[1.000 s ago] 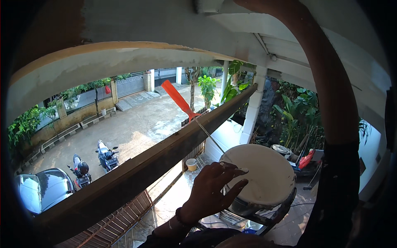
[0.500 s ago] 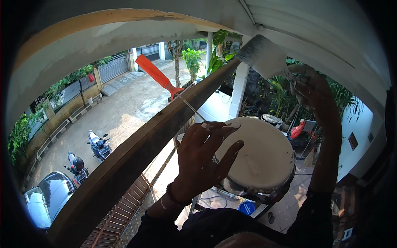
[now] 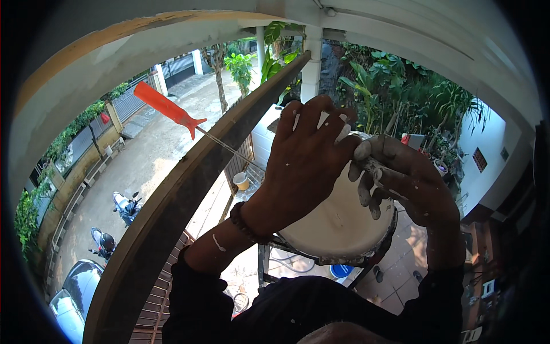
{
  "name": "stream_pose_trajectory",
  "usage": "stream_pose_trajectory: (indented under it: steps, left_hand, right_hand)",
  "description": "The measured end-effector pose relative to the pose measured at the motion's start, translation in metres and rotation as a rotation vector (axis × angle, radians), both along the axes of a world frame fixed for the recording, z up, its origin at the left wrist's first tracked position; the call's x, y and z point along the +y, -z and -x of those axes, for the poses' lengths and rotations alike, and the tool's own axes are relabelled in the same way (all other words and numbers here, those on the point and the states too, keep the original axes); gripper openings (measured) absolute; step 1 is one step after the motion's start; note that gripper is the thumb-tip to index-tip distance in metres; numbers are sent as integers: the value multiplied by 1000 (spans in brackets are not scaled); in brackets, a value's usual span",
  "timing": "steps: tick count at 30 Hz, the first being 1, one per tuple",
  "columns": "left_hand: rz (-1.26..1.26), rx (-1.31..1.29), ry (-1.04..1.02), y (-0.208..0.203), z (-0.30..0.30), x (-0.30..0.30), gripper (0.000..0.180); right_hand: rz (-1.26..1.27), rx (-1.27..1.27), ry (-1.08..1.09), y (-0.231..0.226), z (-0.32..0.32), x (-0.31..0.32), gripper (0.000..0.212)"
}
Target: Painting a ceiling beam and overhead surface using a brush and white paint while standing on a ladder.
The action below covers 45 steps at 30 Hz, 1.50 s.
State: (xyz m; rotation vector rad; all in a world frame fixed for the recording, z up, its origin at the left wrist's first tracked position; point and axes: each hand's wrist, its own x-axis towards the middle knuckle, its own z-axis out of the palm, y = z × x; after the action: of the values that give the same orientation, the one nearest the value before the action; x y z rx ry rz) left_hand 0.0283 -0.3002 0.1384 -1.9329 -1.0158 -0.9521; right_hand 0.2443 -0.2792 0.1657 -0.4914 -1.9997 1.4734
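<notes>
My right hand (image 3: 415,183) is closed round the putty-smeared handle of a wide putty knife (image 3: 344,134). Most of the blade is hidden behind my left hand (image 3: 309,160), whose fingers are curled over it; a whitish patch shows between them. White specks dot both hands, and a streak marks my left forearm. Directly below them stands a large round bucket (image 3: 321,232) of smooth, off-white putty. To its left, a tool with a red-orange handle (image 3: 166,110) and a thin metal shaft sticks out across a long wooden beam.
The wooden beam (image 3: 189,178) slopes up from lower left to a white column. Close overhead runs a ceiling edge (image 3: 395,31). Far below are a tiled floor (image 3: 395,298), a blue pail (image 3: 341,270), a small paint pot (image 3: 241,181), motorbikes and a car.
My right hand has come down and in with the putty knife from the upper right. My left hand has risen from beside the bucket to meet it, and the view has shifted right.
</notes>
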Motion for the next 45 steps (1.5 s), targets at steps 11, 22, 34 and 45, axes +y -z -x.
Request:
stream_pose_trajectory:
  steps: [11,22,34,45]
  left_hand:
    - [73,-3,56,-10,-4,15,34]
    - [-251,-484,217,37,54,-32,41]
    - [205,-765,220,83,48,-56,26]
    - [259,-855,259,99,55,-57,22]
  right_hand:
    - [-1022,166,487,18,17,27,26]
    - [-793,14,435,23,4,66,25]
    - [-590,-676,16,84,60,117,37]
    - [-520,-713,-270,134,64,128,22]
